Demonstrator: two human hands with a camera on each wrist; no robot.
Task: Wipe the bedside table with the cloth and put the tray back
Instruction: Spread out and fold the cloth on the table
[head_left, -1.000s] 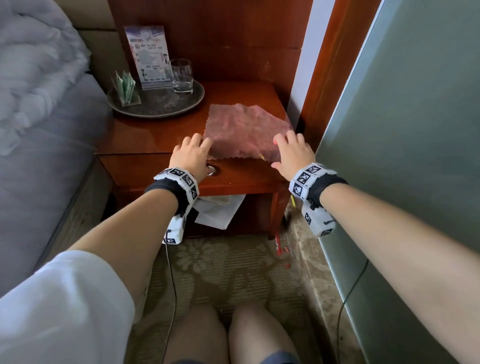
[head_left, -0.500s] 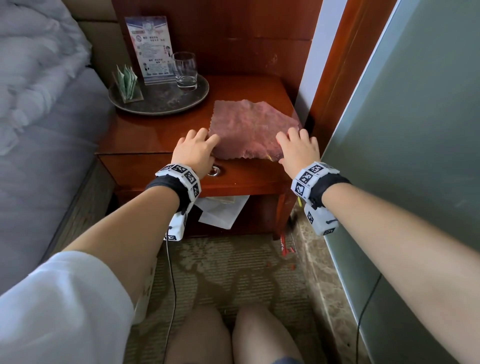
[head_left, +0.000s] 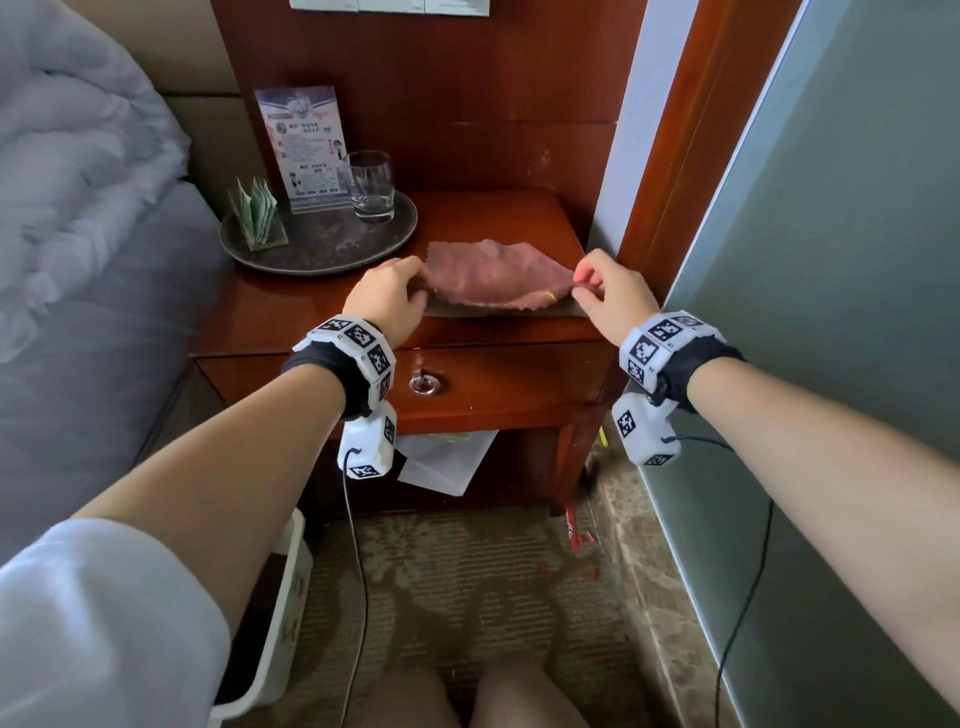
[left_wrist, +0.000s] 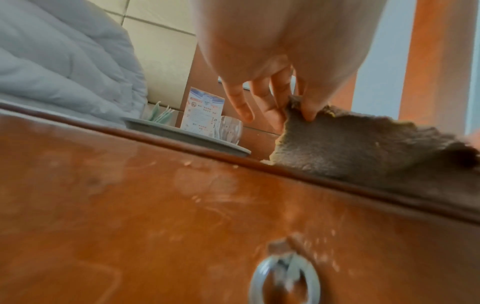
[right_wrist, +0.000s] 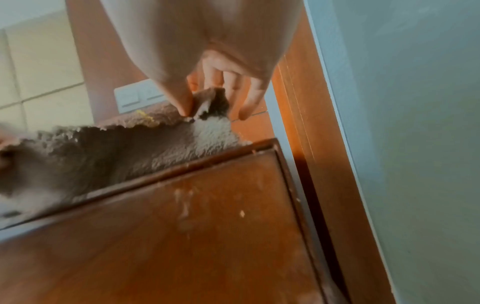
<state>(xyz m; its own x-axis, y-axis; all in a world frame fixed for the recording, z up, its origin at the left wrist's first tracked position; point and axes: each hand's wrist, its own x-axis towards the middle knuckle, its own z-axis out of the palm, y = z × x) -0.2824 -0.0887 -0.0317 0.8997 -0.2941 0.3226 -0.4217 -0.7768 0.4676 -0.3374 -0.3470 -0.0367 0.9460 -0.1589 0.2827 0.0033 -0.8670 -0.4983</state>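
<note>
A pink cloth (head_left: 493, 275) is held at its 2 near corners above the front edge of the bedside table (head_left: 291, 317). The near left corner is pinched by the left hand (head_left: 387, 299) between thumb and fingers (left_wrist: 270, 107), as the left wrist view shows plainly, with the other fingers loosely extended beside the pinch. The near right corner is pinched by the right hand (head_left: 610, 293) between thumb and forefinger, and in the right wrist view the cloth corner is seen gathered under the fingertips (right_wrist: 184, 107). The near edge of the cloth is lifted off the wood and a shadow is cast beneath it, while the far part is still lying on the table top, on its right half.

The tray (head_left: 322, 254), round and grey, is set on the back left part of the table, just beside the cloth's far left corner; whether they touch cannot be told. On the tray 3 things are carried: a clear glass (head_left: 370, 186), a printed card in a stand (head_left: 304, 148) and a small holder of green packets (head_left: 255, 215).

A drawer with a metal ring pull (head_left: 425, 384) is seen below the table top, and white paper (head_left: 447, 460) is lying on the shelf under it. A bed with a pale duvet (head_left: 67, 171) is standing to the left of the table.
</note>
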